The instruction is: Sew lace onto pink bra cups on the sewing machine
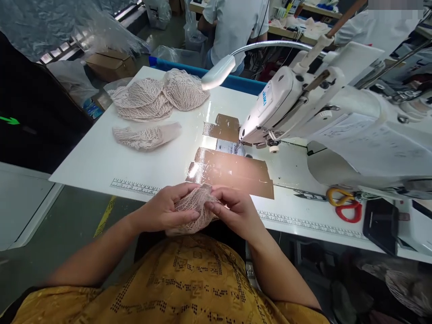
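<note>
A beige lace bra cup (192, 215) is held between my two hands at the table's front edge, close to my body. My left hand (167, 207) grips its left side, thumb on top and fingers behind. On the other side my right hand (238, 211) pinches the lace edge between thumb and fingers. Ahead of them lies a brown shiny sheet (232, 171) on the white sewing table (91, 157). A single lace piece (145, 136) rests to the left, and behind it sits a pile of lace cups (141, 99).
The white sewing machine (270, 105) stands right of centre, under a lit lamp (218, 73). Thread snips (310, 195), scissors with orange and red handles (349, 211) and a dark tray (380, 227) lie at the right. A printed ruler (303, 221) runs along the front edge. A person (236, 27) is beyond the table.
</note>
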Motion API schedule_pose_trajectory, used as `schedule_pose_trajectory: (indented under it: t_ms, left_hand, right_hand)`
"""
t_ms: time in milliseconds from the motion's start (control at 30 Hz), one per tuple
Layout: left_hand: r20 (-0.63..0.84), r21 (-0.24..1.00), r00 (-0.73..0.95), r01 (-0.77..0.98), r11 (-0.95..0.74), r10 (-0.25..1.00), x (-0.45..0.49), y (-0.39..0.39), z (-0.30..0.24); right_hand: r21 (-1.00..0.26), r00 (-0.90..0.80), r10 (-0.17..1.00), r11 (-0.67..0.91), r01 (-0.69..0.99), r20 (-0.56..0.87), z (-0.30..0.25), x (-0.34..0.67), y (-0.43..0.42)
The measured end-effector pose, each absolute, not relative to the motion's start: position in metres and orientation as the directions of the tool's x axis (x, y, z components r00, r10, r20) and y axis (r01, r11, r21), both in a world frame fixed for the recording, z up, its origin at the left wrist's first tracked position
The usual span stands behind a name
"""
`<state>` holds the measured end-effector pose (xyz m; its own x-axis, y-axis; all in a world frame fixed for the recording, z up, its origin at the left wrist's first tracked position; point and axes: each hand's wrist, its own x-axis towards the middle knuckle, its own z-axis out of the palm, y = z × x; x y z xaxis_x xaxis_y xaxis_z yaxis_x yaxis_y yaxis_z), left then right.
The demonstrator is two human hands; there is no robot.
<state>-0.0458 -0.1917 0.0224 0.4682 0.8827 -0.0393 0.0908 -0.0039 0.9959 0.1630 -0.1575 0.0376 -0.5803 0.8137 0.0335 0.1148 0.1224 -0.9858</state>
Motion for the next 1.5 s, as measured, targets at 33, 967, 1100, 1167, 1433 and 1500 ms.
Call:
schedule_pose_trajectory:
  t_ms: [33,967,1100,1167,1433,1500]
  left_hand:
    - [-0.038,0.999,0.451,0.05,0.018,0.892,-0.045,-0.195,0.018]
    - [-0.028,0.984,0.383,0.173,-0.042,0.923,-0.04,-0.173,0.027]
    - [-0.082,0.991,0.385,0.126,0.036,0.919,-0.038,-0.17,0.024]
    - [-0.084,0.989,0.386,0.144,0.03,0.919,-0.036,-0.168,0.023]
    - [-0.105,0.987,0.453,0.155,0.037,0.885,-0.021,-0.155,0.026]
    - [-0.151,0.987,0.522,0.028,0.16,0.839,-0.02,-0.152,0.028]
  right_hand:
    - [-0.99,-0.561,0.827,0.099,0.102,0.025,0.035,0.163,-0.157]
    - [-0.986,-0.525,0.844,-0.029,0.166,-0.114,0.019,0.159,-0.15]
    - [-0.991,-0.565,0.819,-0.036,0.13,-0.104,0.018,0.176,-0.139]
    - [-0.997,-0.575,0.816,-0.032,0.063,-0.063,0.02,0.181,-0.135]
    - [-0.976,-0.6,0.797,0.066,0.208,-0.074,0.031,0.18,-0.13]
    - [-0.984,-0.591,0.802,0.027,0.175,-0.083,0.032,0.184,-0.128]
